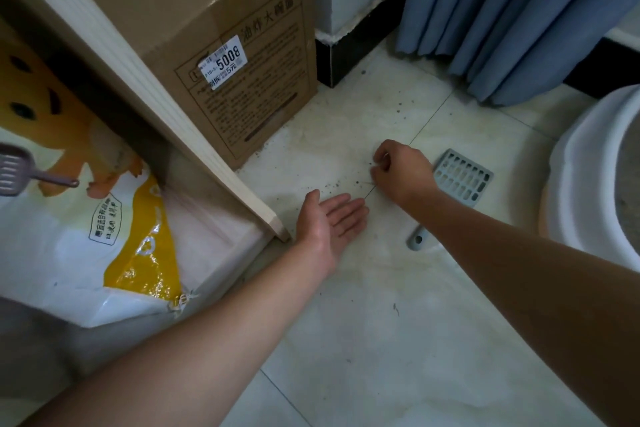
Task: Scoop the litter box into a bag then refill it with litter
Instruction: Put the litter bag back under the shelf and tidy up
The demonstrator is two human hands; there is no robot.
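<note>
My left hand (pixel 329 222) lies flat on the floor tiles, palm up, fingers straight. My right hand (pixel 398 172) hovers just beyond it with fingers curled, pinching at small dark litter crumbs (pixel 332 185) scattered on the tile. A grey slotted litter scoop (pixel 462 177) lies on the floor right of that hand, its handle (pixel 417 239) partly hidden under my right forearm. The white litter box (pixel 585 184) stands at the right edge, with litter inside. A white and yellow litter bag (pixel 114 253) leans at the left.
A large cardboard box (pixel 221 45) stands behind the crumbs. A pale wooden board (pixel 156 107) leans across the bag. Blue curtains (pixel 519 10) hang at the back right. A dark skirting corner (pixel 343 55) lies beyond the box.
</note>
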